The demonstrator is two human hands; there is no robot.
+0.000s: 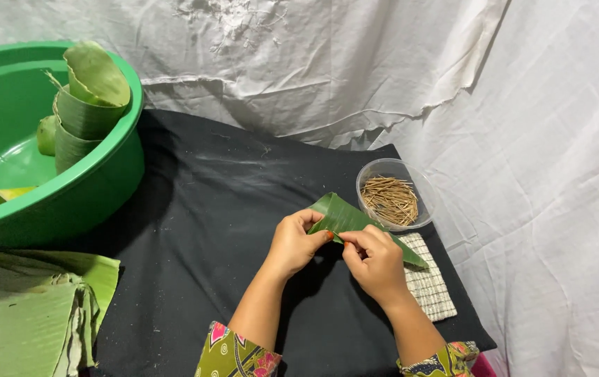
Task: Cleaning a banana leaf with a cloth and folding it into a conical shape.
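Your left hand (294, 242) and right hand (375, 260) both pinch a folded banana leaf (347, 218) — near the right-hand bowl of wooden picks (391, 199).

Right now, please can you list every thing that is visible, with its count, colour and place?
folded leaf piece: one, green, held in both hands above the black cloth
black cloth: one, black, under the work
clear bowl: one, transparent, right of the leaf
thin sticks: many, brown, inside the clear bowl
woven mat: one, pale with dark lines, under the right hand
green basin: one, green, upper left
leaf cones: several, green, in the basin
flat leaves: a pile, green, lower left
white sheet: one, white, background
left hand: pinches the leaf
right hand: pinches the leaf
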